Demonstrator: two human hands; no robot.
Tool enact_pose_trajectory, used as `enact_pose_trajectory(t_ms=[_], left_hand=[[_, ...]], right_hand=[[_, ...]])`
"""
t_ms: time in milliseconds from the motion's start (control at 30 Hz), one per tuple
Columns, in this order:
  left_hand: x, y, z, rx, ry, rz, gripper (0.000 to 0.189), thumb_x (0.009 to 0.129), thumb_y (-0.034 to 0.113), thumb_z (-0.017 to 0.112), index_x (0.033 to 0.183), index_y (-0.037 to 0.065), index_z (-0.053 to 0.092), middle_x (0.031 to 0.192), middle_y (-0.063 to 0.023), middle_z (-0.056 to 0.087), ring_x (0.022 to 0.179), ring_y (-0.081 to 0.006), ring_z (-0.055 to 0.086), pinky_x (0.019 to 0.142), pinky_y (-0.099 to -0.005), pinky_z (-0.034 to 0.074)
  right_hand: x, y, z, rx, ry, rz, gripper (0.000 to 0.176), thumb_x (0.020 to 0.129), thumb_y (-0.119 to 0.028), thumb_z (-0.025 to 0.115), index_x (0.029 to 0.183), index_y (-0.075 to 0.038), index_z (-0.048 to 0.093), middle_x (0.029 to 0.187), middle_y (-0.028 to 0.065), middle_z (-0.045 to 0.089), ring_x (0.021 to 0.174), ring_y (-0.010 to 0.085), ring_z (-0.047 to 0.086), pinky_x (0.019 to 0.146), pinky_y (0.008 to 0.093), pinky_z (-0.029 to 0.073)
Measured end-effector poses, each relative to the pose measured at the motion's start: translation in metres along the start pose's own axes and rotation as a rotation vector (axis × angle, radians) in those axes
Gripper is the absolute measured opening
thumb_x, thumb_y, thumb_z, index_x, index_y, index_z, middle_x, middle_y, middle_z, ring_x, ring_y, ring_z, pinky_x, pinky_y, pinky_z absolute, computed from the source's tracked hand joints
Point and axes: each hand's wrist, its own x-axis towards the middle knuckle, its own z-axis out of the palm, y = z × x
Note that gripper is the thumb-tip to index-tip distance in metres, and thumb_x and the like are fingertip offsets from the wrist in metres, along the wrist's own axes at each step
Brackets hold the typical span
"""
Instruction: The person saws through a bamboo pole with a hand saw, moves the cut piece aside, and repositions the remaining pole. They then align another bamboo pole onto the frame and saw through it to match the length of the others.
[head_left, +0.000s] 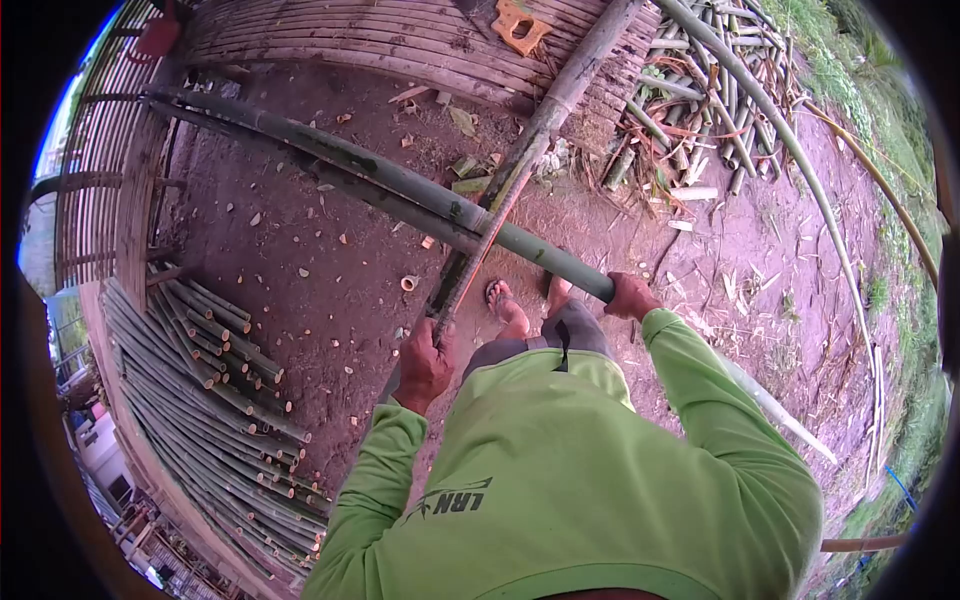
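My right hand [632,297] is closed around the near end of a green bamboo pole [555,262]. This pole stretches away to the far left, and a long split shows along it beyond the crossing. Across it runs a second, darker bamboo piece [545,115], coming from the upper right down toward my body. My left hand [425,365] is wrapped round the near end of that crossing piece, left of my knees. The two pieces meet in front of my feet; how they fit together at the crossing is not clear.
A slatted bamboo platform [340,35] at the back carries a saw with an orange handle [520,27]. Cut bamboo offcuts [735,90] lie heaped at upper right. Stacked bamboo poles [200,400] fill the lower left. Long curved poles [800,160] stand on the right. Chips litter the dirt.
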Motion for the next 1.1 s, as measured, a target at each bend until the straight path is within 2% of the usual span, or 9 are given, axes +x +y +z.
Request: enact_pose_trajectory(t_ms=[33,433,533,633,733,867,967,1033,1100], left_hand=[[-0.003,-0.007,0.000,0.002,-0.010,0.007,0.029,0.096,0.028,0.054,0.084,0.002,0.051,0.064,-0.0174,0.054,0.057,-0.0365,0.056,0.053,-0.0448,0.041],[-0.023,-0.031,0.010,0.025,-0.029,0.034,0.025,0.095,0.025,0.055,0.086,0.002,0.050,0.065,-0.0182,0.056,0.060,-0.0383,0.058,0.054,-0.0457,0.043],[-0.023,-0.026,0.007,0.038,-0.082,-0.022,0.020,0.091,0.021,0.055,0.091,0.001,0.054,0.075,-0.0268,0.061,0.073,-0.0480,0.060,0.059,-0.0528,0.047],[-0.015,-0.032,0.018,0.020,-0.071,-0.030,0.019,0.091,0.020,0.055,0.090,0.002,0.053,0.073,-0.0262,0.061,0.071,-0.0477,0.061,0.058,-0.0532,0.046],[-0.006,-0.037,0.033,0.041,-0.047,0.003,0.018,0.091,0.020,0.055,0.089,0.001,0.053,0.072,-0.0261,0.061,0.071,-0.0470,0.061,0.057,-0.0531,0.047],[-0.017,-0.029,0.037,-0.024,-0.046,-0.055,0.017,0.090,0.019,0.055,0.089,0.002,0.053,0.070,-0.0256,0.060,0.071,-0.0464,0.061,0.057,-0.0514,0.047],[-0.037,-0.024,0.024,0.001,-0.055,-0.081,0.017,0.090,0.018,0.055,0.088,0.002,0.053,0.070,-0.0256,0.060,0.071,-0.0462,0.061,0.057,-0.0504,0.047],[-0.050,-0.028,0.009,-0.020,-0.091,-0.102,0.017,0.090,0.019,0.055,0.087,0.002,0.053,0.070,-0.0257,0.060,0.071,-0.0461,0.061,0.057,-0.0502,0.047],[-0.032,-0.034,0.016,0.001,-0.063,-0.014,0.018,0.091,0.019,0.055,0.086,0.001,0.054,0.070,-0.0270,0.060,0.070,-0.0465,0.061,0.056,-0.0519,0.047]], right_hand=[[0.000,0.001,0.001,-0.002,0.013,-0.006,0.052,0.057,-0.021,0.079,0.105,-0.008,0.064,0.091,0.0170,0.069,0.089,0.0323,0.067,0.081,0.0418,0.053],[0.002,0.008,0.009,0.032,0.049,-0.046,0.050,0.056,-0.019,0.078,0.103,-0.007,0.065,0.088,0.0164,0.069,0.083,0.0319,0.068,0.079,0.0417,0.053],[0.003,0.006,0.006,0.044,-0.012,-0.012,0.051,0.056,-0.018,0.079,0.104,-0.007,0.065,0.087,0.0156,0.069,0.080,0.0307,0.068,0.077,0.0411,0.054],[0.006,0.010,0.010,0.046,0.009,-0.019,0.054,0.056,-0.018,0.079,0.107,-0.007,0.064,0.084,0.0144,0.069,0.075,0.0294,0.068,0.074,0.0400,0.055],[0.004,0.003,-0.005,0.101,-0.104,0.025,0.056,0.056,-0.017,0.079,0.109,-0.008,0.063,0.084,0.0141,0.069,0.075,0.0297,0.068,0.073,0.0400,0.055],[0.003,0.005,0.008,-0.003,0.009,-0.005,0.055,0.056,-0.020,0.079,0.107,-0.009,0.063,0.087,0.0145,0.069,0.082,0.0316,0.067,0.078,0.0416,0.054],[-0.001,0.000,0.004,0.051,-0.098,0.063,0.052,0.056,-0.021,0.078,0.105,-0.010,0.064,0.088,0.0145,0.069,0.083,0.0316,0.067,0.078,0.0420,0.053],[-0.002,-0.003,0.005,0.049,-0.040,0.015,0.047,0.057,-0.019,0.076,0.101,-0.009,0.064,0.080,0.0124,0.068,0.072,0.0275,0.068,0.070,0.0399,0.054],[-0.005,-0.004,0.003,0.104,-0.044,0.037,0.045,0.058,-0.019,0.075,0.100,-0.009,0.063,0.075,0.0108,0.068,0.064,0.0250,0.067,0.066,0.0385,0.055]])
